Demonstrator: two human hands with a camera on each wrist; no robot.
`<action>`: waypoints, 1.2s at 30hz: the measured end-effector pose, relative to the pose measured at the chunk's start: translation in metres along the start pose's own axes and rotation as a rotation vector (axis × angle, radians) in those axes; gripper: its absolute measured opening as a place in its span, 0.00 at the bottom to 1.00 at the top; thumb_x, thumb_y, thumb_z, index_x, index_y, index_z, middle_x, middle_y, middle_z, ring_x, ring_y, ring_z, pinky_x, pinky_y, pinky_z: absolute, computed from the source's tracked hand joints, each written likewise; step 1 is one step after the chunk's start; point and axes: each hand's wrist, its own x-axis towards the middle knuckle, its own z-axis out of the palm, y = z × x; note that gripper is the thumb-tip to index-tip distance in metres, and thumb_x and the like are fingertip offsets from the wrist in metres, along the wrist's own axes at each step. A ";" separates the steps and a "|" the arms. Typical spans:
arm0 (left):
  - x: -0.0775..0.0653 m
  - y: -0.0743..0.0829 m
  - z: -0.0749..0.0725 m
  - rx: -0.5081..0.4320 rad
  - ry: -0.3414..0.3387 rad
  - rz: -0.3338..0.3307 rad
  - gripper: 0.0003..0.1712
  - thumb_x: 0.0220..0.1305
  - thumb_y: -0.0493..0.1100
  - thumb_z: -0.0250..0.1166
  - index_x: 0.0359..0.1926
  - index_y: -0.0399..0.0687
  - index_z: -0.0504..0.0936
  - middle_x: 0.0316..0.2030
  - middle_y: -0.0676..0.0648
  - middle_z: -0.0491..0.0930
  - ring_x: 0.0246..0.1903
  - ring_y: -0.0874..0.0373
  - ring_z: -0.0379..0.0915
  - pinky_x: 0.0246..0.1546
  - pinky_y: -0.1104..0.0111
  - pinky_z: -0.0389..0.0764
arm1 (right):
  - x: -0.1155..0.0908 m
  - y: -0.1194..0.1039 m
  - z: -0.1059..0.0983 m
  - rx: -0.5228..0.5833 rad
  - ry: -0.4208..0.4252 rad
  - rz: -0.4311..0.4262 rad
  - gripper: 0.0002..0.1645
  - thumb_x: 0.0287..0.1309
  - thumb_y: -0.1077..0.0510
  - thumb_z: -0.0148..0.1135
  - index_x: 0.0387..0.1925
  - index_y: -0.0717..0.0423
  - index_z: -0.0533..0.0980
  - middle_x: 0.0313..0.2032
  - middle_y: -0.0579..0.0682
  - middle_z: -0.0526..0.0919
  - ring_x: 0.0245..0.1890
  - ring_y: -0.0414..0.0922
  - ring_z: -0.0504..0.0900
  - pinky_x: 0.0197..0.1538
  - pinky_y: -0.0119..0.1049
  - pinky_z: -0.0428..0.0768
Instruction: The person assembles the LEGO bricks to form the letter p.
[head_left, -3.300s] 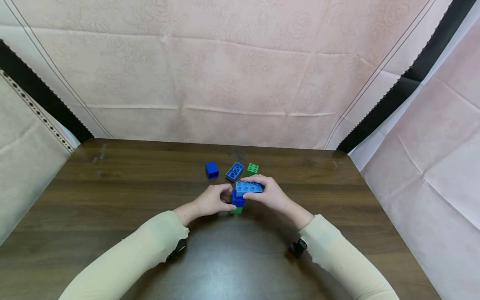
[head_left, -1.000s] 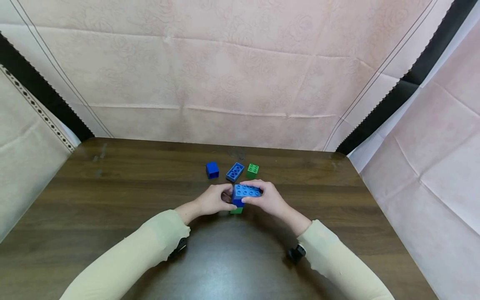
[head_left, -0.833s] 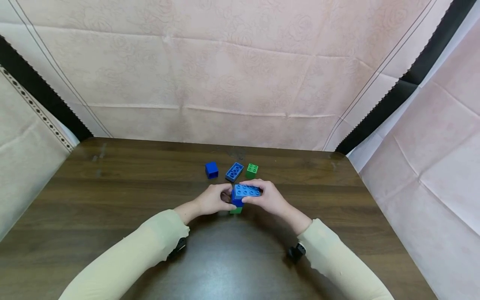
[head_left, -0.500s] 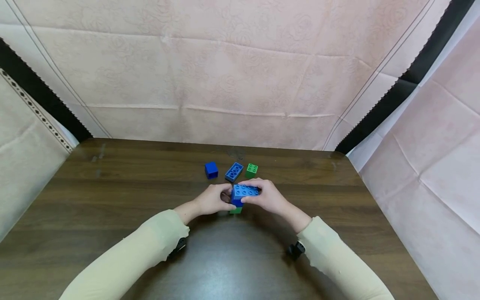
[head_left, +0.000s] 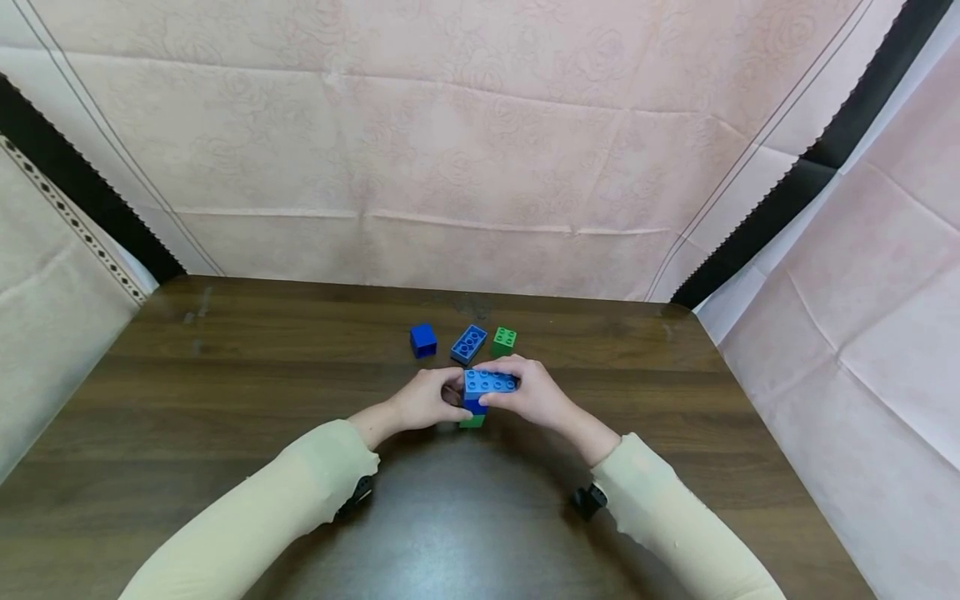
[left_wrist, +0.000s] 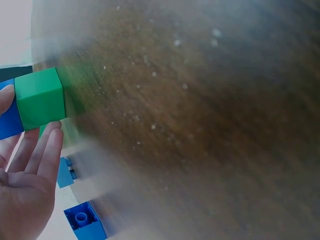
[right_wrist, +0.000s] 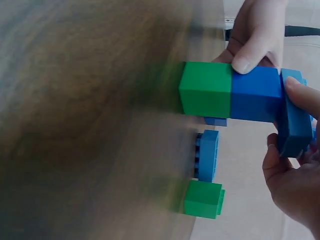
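Observation:
A small stack stands on the table between the hands: a green building block point(right_wrist: 206, 90) at the bottom and a dark blue building block point(right_wrist: 255, 94) on it. My left hand point(head_left: 420, 404) grips the dark blue block between thumb and fingers. A long light blue building brick point(head_left: 487, 381) with studs facing up lies across the stack's top, its left end over the dark blue block and its right end jutting past. Thumb and fingers of my right hand point(head_left: 534, 396) pinch this brick by its long sides. In the right wrist view it is right at the dark blue block's top.
Beyond the hands are three loose pieces: a dark blue block point(head_left: 423, 341) on its side, its hollow underside showing in the left wrist view, a long blue brick point(head_left: 468, 344) and a green block point(head_left: 504, 342). Pale patterned cloth point(head_left: 450, 167) rises behind the wooden table point(head_left: 300, 333).
My right hand has brought the light blue brick down and left over the dark blue block, with a slight leftward shift in the last second. The left hand keeps its place on the stack.

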 end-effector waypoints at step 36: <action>0.001 0.003 -0.001 -0.008 -0.020 -0.052 0.19 0.54 0.42 0.69 0.45 0.45 0.73 0.47 0.44 0.80 0.46 0.52 0.80 0.49 0.61 0.80 | 0.000 0.014 -0.007 0.030 -0.065 -0.048 0.26 0.54 0.53 0.65 0.56 0.50 0.75 0.49 0.54 0.79 0.44 0.46 0.75 0.47 0.35 0.79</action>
